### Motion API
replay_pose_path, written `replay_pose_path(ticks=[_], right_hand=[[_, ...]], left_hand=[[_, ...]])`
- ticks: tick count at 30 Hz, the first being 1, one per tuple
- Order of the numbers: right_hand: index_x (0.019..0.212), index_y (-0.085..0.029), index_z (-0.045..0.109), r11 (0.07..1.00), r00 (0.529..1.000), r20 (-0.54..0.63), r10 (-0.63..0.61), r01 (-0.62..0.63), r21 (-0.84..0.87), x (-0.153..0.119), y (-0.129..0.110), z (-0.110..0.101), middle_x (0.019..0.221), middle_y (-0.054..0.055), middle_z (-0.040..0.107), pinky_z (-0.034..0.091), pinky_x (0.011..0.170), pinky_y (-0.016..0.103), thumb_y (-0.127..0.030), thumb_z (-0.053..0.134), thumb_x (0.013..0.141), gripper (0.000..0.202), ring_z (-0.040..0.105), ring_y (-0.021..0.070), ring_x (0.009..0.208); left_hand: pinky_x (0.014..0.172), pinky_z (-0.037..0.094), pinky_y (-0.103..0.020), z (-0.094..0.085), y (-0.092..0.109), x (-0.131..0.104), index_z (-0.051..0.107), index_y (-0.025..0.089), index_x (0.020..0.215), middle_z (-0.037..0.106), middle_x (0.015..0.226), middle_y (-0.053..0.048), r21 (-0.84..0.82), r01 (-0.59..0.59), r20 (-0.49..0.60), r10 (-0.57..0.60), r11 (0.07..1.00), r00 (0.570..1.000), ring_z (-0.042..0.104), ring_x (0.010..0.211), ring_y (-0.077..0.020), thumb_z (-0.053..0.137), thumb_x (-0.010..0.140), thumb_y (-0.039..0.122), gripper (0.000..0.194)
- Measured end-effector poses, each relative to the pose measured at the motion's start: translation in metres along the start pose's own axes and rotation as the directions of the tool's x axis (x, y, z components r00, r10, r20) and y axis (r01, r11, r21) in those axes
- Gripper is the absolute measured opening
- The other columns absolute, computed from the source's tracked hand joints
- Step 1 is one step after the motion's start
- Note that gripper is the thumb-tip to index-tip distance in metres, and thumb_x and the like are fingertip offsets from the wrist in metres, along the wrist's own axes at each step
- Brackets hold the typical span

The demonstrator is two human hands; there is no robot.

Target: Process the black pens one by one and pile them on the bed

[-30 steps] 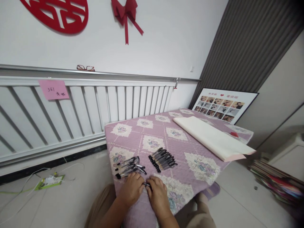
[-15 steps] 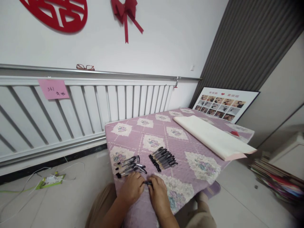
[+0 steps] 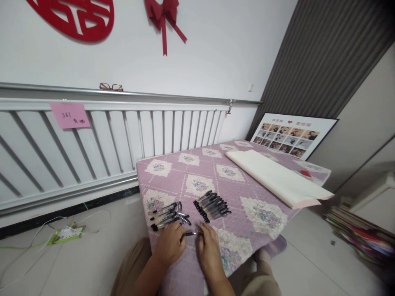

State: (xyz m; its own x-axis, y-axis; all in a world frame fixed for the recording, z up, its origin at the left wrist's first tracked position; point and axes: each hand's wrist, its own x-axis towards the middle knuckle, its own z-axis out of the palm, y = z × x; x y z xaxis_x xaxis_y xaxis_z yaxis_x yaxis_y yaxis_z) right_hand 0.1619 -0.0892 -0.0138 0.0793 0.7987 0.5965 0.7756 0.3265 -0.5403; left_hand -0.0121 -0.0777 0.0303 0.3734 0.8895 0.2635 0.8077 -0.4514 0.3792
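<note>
My left hand [image 3: 170,243] is closed around a black pen [image 3: 188,234], whose pale tip points right. Facing it, my right hand [image 3: 210,249] has its fingers curled on a small black piece that looks like the pen's cap [image 3: 200,233]; a narrow gap lies between that piece and the tip. Just beyond my left hand lies a loose group of clear-barrelled pens [image 3: 166,216] with black caps. A tidy slanted row of several capped pens [image 3: 212,206] rests beyond my right hand. My fingers hide part of what each hand holds.
A purple floral cloth [image 3: 173,181] covers the table. On its right side lies a folded cream sheet [image 3: 274,176], with a small red item [image 3: 305,173] behind. A radiator [image 3: 154,131] runs along the wall; a photo board [image 3: 293,135] leans at the far end.
My hands have drawn slightly apart, the right one moving right. The pen's tip now shows, separate from the black piece at my right fingertips.
</note>
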Motion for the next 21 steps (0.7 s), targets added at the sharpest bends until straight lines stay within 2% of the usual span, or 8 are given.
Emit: replay_pose_path(ticks=[4,8,14,21], right_hand=[[0.099,-0.021,0.064,1.0,0.997,0.08,-0.001,0.001,0.002,0.002,-0.007,-0.01,0.114,0.011,0.061,0.042,0.098,0.047,-0.027,0.047,0.091,0.02,0.053,0.0243,0.112],[0.087,-0.022,0.065,1.0,0.994,0.107,-0.012,0.012,-0.004,0.004,-0.012,-0.015,0.111,0.01,0.063,0.042,0.097,0.048,-0.029,0.048,0.091,0.019,0.054,0.0246,0.11],[0.084,-0.022,0.065,1.0,0.993,0.115,-0.001,0.0,0.009,0.004,-0.013,-0.015,0.111,0.009,0.063,0.043,0.097,0.047,-0.03,0.049,0.09,0.019,0.054,0.0244,0.11],[0.076,-0.021,0.066,0.999,0.985,0.171,0.034,-0.038,0.018,0.007,-0.017,-0.018,0.108,0.01,0.064,0.043,0.096,0.045,-0.03,0.047,0.09,0.025,0.055,0.0244,0.108]], left_hand=[[0.083,0.041,-0.032,0.001,-0.001,-0.001,0.059,0.022,0.088,0.058,0.095,-0.003,0.004,-0.022,0.003,0.022,1.0,1.0,0.053,0.092,-0.0195,0.051,0.082,0.017,0.011],[0.081,0.041,-0.032,0.003,0.0,-0.001,0.058,0.021,0.085,0.058,0.093,-0.003,0.013,-0.072,0.019,0.071,0.997,0.997,0.053,0.091,-0.0198,0.05,0.083,0.017,0.01],[0.082,0.04,-0.032,0.002,-0.001,0.0,0.058,0.022,0.092,0.06,0.096,-0.003,-0.002,-0.124,0.082,0.124,0.992,0.989,0.054,0.092,-0.0199,0.049,0.088,0.023,0.009],[0.086,0.038,-0.033,0.006,-0.005,0.0,0.059,0.022,0.094,0.06,0.097,-0.003,0.022,-0.165,0.096,0.162,0.986,0.982,0.053,0.095,-0.0198,0.045,0.093,0.025,0.014]])
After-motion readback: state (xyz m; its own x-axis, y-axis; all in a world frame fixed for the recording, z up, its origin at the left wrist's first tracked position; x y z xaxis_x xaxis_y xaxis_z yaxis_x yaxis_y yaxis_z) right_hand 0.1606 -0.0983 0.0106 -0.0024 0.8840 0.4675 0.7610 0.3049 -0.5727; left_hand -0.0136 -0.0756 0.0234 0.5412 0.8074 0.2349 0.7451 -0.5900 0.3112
